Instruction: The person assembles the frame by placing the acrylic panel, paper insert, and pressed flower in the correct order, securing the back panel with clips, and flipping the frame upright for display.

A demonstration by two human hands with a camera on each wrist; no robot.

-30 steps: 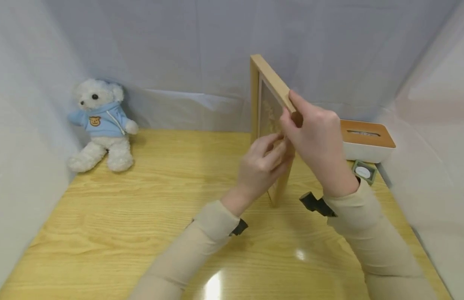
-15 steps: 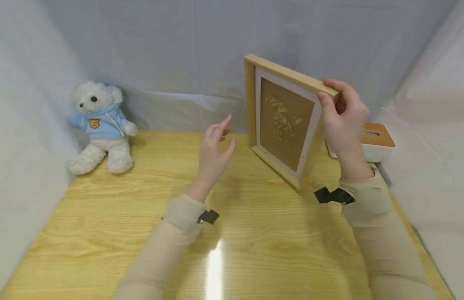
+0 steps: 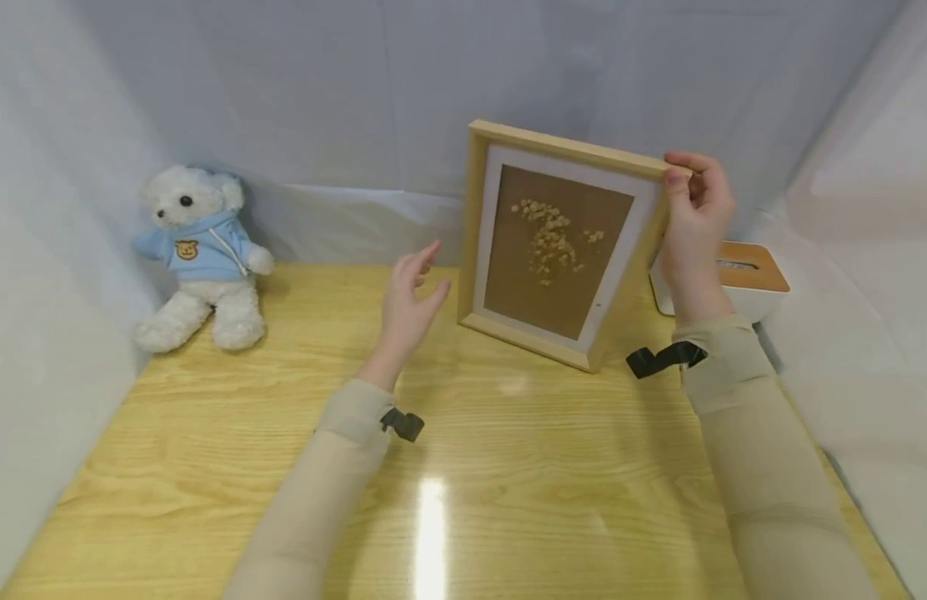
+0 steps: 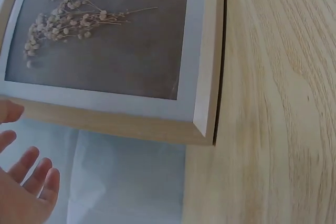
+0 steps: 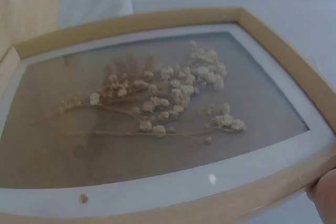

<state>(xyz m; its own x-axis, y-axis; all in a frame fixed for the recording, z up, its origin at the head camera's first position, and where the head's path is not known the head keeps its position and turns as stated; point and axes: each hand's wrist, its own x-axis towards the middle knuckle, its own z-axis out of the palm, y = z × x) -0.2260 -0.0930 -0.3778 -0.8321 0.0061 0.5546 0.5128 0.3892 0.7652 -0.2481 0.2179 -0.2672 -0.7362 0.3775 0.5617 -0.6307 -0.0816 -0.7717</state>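
A light wooden picture frame (image 3: 471, 225) with a white mat stands upright on the table, turned at an angle. Dried flowers (image 3: 549, 237) show on its brown backing. My right hand (image 3: 696, 217) grips the upper right corner, thumb on the front face; in the right wrist view only part of the thumb (image 5: 325, 195) shows at the edge. To the left of the frame, my left hand (image 3: 407, 308) is raised with fingers spread and holds nothing. Its fingers (image 4: 39, 177) are close to the frame's side in the left wrist view, apart from it.
A white teddy bear (image 3: 208, 250) in a blue hoodie sits at the table's back left. Behind my right hand is a white tissue box (image 3: 752, 302) with an orange-brown lid. Pale curtains hang behind and beside the wooden table (image 3: 508, 483).
The frame has swung round so its front faces me more. My left hand has let go of it and moved left; my right hand has moved right, still gripping the corner.
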